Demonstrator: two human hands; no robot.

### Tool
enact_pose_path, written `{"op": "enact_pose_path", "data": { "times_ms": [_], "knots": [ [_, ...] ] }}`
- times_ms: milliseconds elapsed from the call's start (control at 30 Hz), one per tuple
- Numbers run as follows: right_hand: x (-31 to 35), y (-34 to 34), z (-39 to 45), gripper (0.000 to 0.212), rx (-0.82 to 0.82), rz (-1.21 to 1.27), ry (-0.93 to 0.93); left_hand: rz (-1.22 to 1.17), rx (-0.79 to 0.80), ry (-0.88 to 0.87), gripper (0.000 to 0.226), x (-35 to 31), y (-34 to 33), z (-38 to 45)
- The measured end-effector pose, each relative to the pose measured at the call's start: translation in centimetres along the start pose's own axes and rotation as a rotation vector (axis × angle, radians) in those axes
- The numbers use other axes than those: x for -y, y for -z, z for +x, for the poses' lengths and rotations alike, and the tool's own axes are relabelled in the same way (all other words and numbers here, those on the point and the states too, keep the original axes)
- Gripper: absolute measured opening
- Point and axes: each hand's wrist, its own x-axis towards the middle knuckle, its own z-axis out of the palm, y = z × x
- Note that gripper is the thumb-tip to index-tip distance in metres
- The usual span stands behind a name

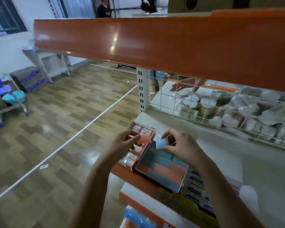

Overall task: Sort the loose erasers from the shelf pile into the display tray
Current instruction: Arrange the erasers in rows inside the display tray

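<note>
Bright glare on orange shelf edge (pixel 115 41); frame blurred, perhaps from motion.

Shop, orange shelving (pixel 155 40), stocked goods (pixel 237 109)

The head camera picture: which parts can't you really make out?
- Flat tray of pink and blue erasers: motion blur smears the count and any print.
- Small blue eraser: partly hidden in the right hand's grip.
- White plastic-wrapped goods: blurred behind the wire mesh.
- Lower shelf packets: covered by the right forearm.
</note>
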Motion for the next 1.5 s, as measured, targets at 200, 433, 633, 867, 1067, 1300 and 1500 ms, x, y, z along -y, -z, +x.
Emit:
{"op": "enact_pose_path", "data": {
  "times_ms": [200, 433, 633, 867, 1067, 1300, 1500],
  "knots": [
    [0.7, -1.8, 1.3, 0.03, -0.04, -0.137, -0.206, 0.096, 0.204, -0.064, 0.005, 1.4, 1.8, 4.8],
    [2.5, -4.6, 0.8, 0.029, -0.162, -0.201, -0.376, 0.117, 0.428, -0.142, 0.004, 2.6, 2.8, 8.3],
    [3.4, -6.4, 0.1, 0.028, -0.22, -0.198, -0.431, 0.142, 0.538, -0.179, 0.009, 2.6, 3.0, 9.0],
    [2.9, -7.0, -0.4, 0.024, -0.289, -0.338, -0.455, 0.139, 0.557, -0.186, 0.013, 2.7, 2.9, 8.7],
    [3.0, -7.1, -0.6, 0.025, -0.274, -0.48, -0.441, 0.114, 0.522, -0.168, 0.009, 2.8, 2.5, 8.2],
    [2.8, -6.8, -1.5, 0.027, -0.247, -0.474, -0.424, 0.132, 0.507, -0.175, 0.014, 2.4, 2.3, 7.3],
    [2.5, -6.2, -1.9, 0.029, -0.25, -0.386, -0.417, 0.122, 0.501, -0.157, 0.012, 2.6, 1.9, 7.0]
  ]
}}
